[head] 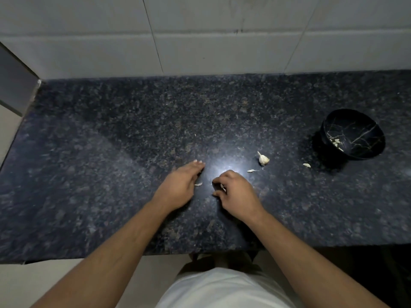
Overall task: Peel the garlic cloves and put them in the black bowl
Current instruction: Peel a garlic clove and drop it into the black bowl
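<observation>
A black bowl (pixel 353 135) with pale veins stands at the right of the dark granite counter (pixel 133 134), with a few pale garlic pieces inside. A partly broken garlic bulb (pixel 263 158) lies left of the bowl. My right hand (pixel 235 192) has curled fingers that pinch a small garlic piece (pixel 222 187). To its left, my left hand (pixel 181 182) lies over the counter with its fingers stretched out and nothing in it. A scrap of garlic skin (pixel 198 184) lies between my hands.
Loose bits of skin lie by the bulb (pixel 251 171) and near the bowl (pixel 307 165). A tiled wall (pixel 200 36) rises behind the counter. The counter's front edge (pixel 200 252) runs just in front of my body, and its left end stops at a corner.
</observation>
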